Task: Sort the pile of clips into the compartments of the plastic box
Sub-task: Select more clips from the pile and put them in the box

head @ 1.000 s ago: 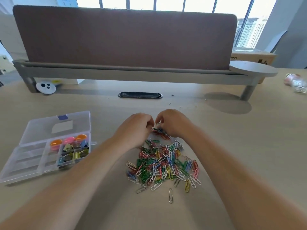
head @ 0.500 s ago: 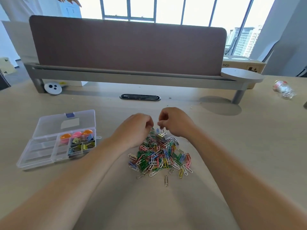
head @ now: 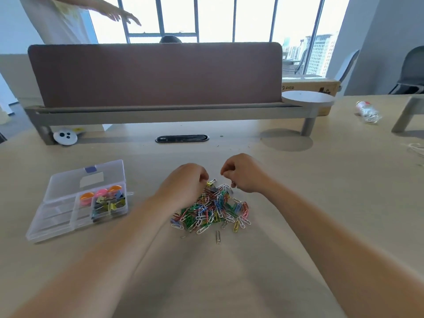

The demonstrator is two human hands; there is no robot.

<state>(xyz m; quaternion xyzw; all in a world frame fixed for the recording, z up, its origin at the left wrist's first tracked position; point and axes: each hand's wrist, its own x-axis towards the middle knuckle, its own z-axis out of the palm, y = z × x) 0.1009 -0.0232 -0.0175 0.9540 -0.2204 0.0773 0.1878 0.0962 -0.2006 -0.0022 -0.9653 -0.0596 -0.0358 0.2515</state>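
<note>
Clips (head: 212, 208) lay heaped on the desk (head: 321, 203) between the person's forearms, a bright tangle of wire loops in green, red, blue, white and yellow, with one bare metal one off by itself at the near edge. The desk was pale, smooth wood-look board, so anything flicked loose would likely skate a long way. The box (head: 75, 203) sat well apart to the left, clear thin plastic, lid thrown back, walls low; its far cells held round orange and pink pieces and a jumble of folding clips, while the near cells looked bare. I judged it light enough to shift or tip if a hand knocked its rim.

The left hand (head: 183, 187) was curled at the far edge of the heap, fingertips pinched together by a small yellow folding clip (head: 210, 182); whether they truly gripped it I could not tell. The right hand (head: 243, 174) was curled just beside, fingers drawn together, on what I could not tell.

The main risk, to my eye, was the tangle: looped wire hooks its neighbours, so lifting one could drag a string of others, which might drop across the gap or land in the wrong cell
</note>
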